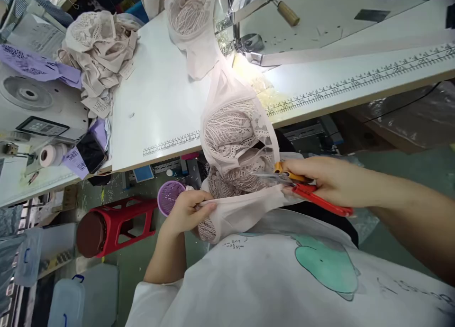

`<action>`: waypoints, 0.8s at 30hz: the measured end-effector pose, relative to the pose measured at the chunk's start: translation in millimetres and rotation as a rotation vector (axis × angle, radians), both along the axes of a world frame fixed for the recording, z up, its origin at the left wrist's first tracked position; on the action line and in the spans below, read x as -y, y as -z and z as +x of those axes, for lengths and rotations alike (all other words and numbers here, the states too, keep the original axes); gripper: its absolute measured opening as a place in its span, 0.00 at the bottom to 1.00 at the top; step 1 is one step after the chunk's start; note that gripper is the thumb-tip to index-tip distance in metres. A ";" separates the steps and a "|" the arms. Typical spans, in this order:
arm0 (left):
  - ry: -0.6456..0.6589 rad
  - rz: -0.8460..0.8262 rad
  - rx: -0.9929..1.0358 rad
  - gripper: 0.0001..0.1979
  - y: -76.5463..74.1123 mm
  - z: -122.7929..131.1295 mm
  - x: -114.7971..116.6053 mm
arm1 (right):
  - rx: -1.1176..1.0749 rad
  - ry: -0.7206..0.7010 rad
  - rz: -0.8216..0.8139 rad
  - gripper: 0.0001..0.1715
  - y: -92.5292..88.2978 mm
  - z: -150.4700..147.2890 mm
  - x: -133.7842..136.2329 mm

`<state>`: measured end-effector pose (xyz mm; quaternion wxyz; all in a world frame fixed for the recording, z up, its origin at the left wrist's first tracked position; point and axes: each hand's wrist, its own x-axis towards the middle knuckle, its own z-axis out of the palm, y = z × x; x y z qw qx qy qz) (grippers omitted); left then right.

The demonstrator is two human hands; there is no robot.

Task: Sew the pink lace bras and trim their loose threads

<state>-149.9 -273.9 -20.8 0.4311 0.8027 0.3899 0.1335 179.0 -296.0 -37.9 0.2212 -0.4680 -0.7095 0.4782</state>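
Note:
A pale pink lace garment (234, 137) hangs off the front edge of the white sewing table (159, 104) down to my lap. My left hand (186, 211) is closed, pinching the garment's plain lower edge. My right hand (320, 180) is closed on red-and-orange thread snips (305, 189), whose blades point left and touch the fabric near the lace. The garment's upper end trails toward the sewing machine (249, 14).
A pile of similar lace pieces (99, 52) with tags lies at the table's left. A ruler strip (355, 80) runs along the table edge. Below stand a red stool (113, 222), a purple basket (168, 194) and plastic bins (67, 298).

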 end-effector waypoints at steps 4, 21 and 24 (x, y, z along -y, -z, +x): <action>0.074 0.019 -0.132 0.12 11.6 -2.1 -5.8 | 0.015 -0.148 0.026 0.12 -11.7 -6.1 -8.1; -0.041 -0.473 0.394 0.20 24.7 96.0 -0.5 | -0.005 -0.253 -0.047 0.12 -28.6 -7.6 -20.1; -0.100 -0.620 0.410 0.23 24.7 95.4 -0.7 | -0.027 -0.269 -0.077 0.09 -24.2 -6.6 -21.1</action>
